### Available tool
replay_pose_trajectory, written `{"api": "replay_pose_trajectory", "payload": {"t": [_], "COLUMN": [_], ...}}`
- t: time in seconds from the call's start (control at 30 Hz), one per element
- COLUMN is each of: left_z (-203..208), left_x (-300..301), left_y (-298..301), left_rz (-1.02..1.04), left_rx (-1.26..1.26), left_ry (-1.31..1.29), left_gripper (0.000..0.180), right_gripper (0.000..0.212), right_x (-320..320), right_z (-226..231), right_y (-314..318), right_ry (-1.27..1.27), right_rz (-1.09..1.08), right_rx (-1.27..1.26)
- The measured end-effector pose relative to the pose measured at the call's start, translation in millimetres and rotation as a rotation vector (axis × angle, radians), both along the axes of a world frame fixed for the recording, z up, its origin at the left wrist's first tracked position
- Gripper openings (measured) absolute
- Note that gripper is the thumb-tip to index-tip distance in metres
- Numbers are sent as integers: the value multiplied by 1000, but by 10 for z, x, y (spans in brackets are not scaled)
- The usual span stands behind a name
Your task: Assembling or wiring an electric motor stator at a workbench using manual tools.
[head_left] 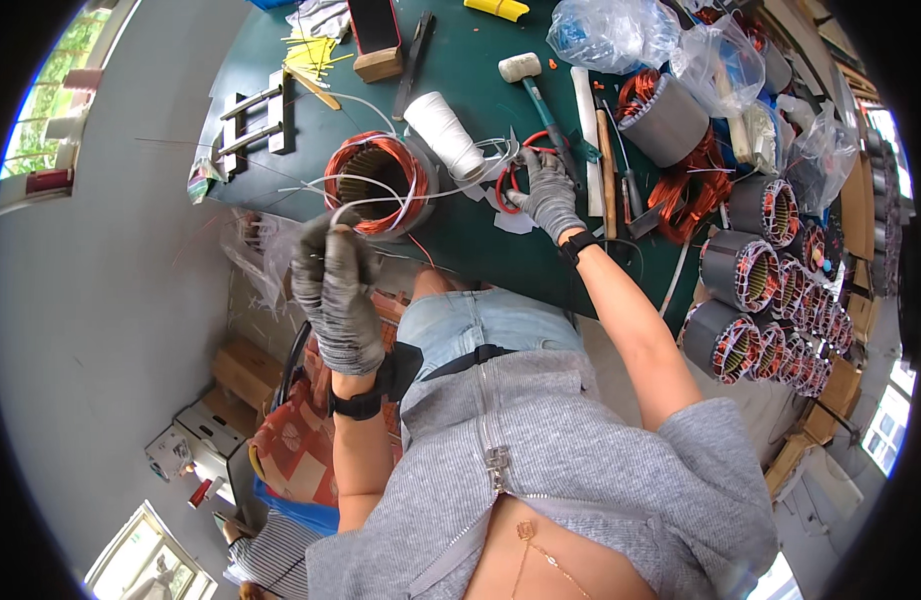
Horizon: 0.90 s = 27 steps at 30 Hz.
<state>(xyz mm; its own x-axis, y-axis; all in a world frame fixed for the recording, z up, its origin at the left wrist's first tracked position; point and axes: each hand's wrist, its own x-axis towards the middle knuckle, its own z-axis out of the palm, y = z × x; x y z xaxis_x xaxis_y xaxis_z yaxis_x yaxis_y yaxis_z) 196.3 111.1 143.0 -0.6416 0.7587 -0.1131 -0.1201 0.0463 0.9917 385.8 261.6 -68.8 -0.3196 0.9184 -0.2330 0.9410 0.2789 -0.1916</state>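
Note:
My left hand (335, 290), in a grey-stained glove, is raised in front of the near table edge. Its fingers are pinched around a white cord (392, 205) that loops over a motor stator (427, 165). The stator's copper windings ring its open top. My right hand (550, 195), also gloved, rests on the table with its fingers around red-handled scissors (504, 196). Between the stator and the scissors a cone of white thread (443, 132) lies tilted, cord trailing from its narrow end. Pale paper scraps (516, 222) lie beneath the scissors.
A white-headed mallet (521, 68), a wooden stick (607, 170) and a screwdriver (628, 160) lie beyond my right hand. Another stator (666, 120) and loose copper coils (688, 195) sit farther right. Several wound stators (740, 270) are stacked beside the table. A metal frame (252, 122) stands left.

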Motion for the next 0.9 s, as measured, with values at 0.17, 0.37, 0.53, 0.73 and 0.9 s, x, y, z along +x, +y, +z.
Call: {"api": "replay_pose_trajectory", "payload": {"t": [0.17,0.37,0.53,0.73,0.9], "left_z": [114,192,89,-15,-56], "left_x": [-132,-112,-120,-16,110], "left_y": [1,133,141,136,135], "left_rz": [248,211,164,202,6], "left_rx": [404,409,391,266,83], "left_ry": [33,-22,-7,-104,-102], "left_gripper": [20,17,15,13,15], "right_gripper": [39,29,22,38,66], "right_x": [105,141,369,480,170], "right_z": [-117,-69,269,625,-2], "right_y": [131,166,251,244,107], "right_ry": [-28,-40,91,-298,-31], "right_rz": [-46,46,172,49,275], "right_rx": [-157,-224,-264,154,275]}}
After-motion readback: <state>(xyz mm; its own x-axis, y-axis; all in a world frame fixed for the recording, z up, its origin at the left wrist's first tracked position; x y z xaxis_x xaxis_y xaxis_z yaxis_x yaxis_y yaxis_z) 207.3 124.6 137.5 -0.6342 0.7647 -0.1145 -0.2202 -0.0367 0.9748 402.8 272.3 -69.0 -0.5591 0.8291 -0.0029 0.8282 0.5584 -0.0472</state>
